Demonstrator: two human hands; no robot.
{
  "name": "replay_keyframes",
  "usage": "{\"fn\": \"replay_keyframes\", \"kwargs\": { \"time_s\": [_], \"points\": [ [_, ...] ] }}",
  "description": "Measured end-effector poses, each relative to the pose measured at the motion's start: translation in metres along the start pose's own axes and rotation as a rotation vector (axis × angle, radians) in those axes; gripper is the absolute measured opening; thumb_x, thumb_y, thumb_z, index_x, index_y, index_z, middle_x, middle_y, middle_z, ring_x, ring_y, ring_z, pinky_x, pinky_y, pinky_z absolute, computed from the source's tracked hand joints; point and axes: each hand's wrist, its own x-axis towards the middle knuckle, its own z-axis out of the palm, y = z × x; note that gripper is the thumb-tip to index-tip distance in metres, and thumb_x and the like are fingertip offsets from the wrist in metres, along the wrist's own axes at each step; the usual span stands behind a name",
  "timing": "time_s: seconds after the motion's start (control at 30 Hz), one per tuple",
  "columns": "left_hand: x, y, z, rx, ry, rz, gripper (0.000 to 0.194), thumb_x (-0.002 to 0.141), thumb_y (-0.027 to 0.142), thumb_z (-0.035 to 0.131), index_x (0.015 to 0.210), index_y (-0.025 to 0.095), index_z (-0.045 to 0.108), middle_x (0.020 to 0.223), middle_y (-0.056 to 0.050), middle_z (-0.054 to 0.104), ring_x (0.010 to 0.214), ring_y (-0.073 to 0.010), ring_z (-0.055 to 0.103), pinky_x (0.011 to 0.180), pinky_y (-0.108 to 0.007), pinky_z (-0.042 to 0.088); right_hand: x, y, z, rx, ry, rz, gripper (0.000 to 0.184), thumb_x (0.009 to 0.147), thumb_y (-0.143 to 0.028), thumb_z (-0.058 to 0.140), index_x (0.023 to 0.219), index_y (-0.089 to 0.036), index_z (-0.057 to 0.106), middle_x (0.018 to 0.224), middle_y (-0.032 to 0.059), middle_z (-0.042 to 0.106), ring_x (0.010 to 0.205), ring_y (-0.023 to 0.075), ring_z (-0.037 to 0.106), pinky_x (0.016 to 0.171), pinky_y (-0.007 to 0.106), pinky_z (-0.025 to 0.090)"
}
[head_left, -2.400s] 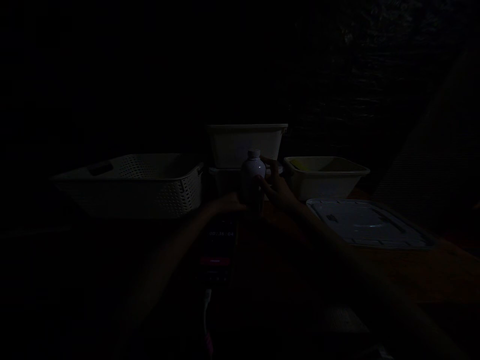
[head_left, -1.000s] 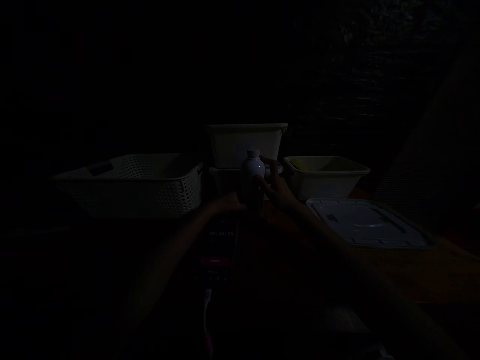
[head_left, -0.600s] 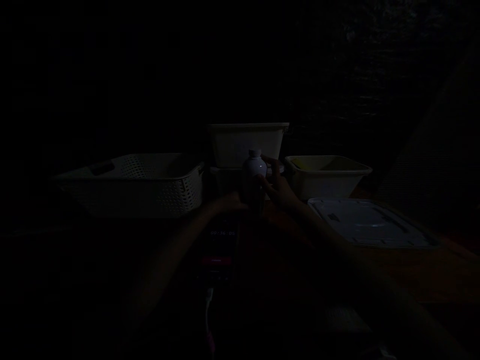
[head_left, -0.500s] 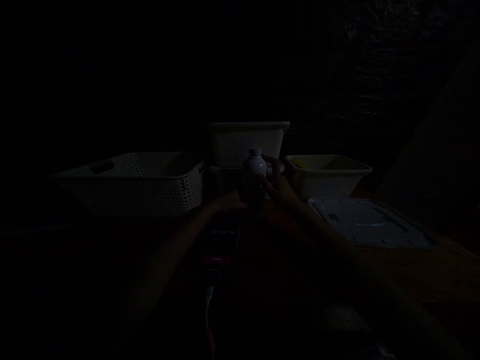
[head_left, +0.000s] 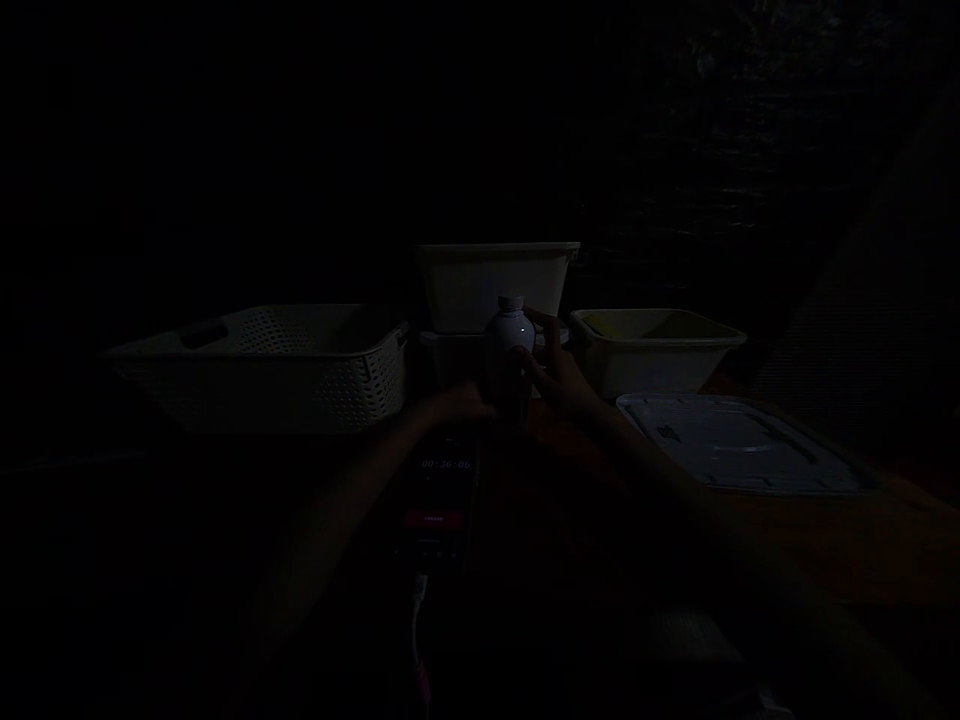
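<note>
In the dim head view a white capped bottle (head_left: 507, 340) stands upright near the middle. My right hand (head_left: 556, 370) grips its right side, thumb in front and fingers round the shoulder. My left hand (head_left: 463, 402) is at the bottle's lower left, and its fingers are lost in the dark behind or against the bottle. Whether the left hand grips the base cannot be made out. Just below my left hand lies a phone (head_left: 439, 500) with a timer on its screen, a white cable (head_left: 415, 620) running from its lower end.
At the left sits a pale perforated basket (head_left: 262, 385). Behind the bottle, a white bin (head_left: 495, 280) rests on another container (head_left: 450, 355). A smaller tub (head_left: 649, 365) with something yellowish inside stands to the right. In front of it lies a flat translucent lid (head_left: 742, 450) on the wooden table (head_left: 862, 545).
</note>
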Motion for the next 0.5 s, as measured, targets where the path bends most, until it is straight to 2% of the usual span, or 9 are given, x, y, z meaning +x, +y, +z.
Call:
{"fn": "replay_keyframes", "kwargs": {
  "time_s": [0.33,0.5],
  "points": [
    [0.0006,-0.0017,0.0013,-0.015,0.030,-0.034,0.058,0.067,0.031,0.070,0.120,0.014,0.055,0.122,-0.014,0.059,0.110,-0.0289,0.057,0.094,-0.045,0.043,-0.0011,-0.0001,0.0009,-0.021,0.003,0.021,0.063,0.088,-0.054,0.040,0.138,-0.024,0.017,0.073,0.0042,0.059,0.060,0.0205,0.059,0.054,0.033,0.045],
    [-0.0006,0.0004,0.0004,0.000,0.013,-0.076,0.057,0.066,0.033,0.070,0.117,0.014,0.057,0.119,-0.013,0.061,0.106,-0.0293,0.059,0.089,-0.043,0.047,-0.0021,0.0005,0.0024,-0.043,0.017,0.015,0.066,0.088,-0.056,0.039,0.139,-0.024,0.014,0.071,0.0037,0.059,0.058,0.0202,0.059,0.053,0.033,0.045]
  ]
}}
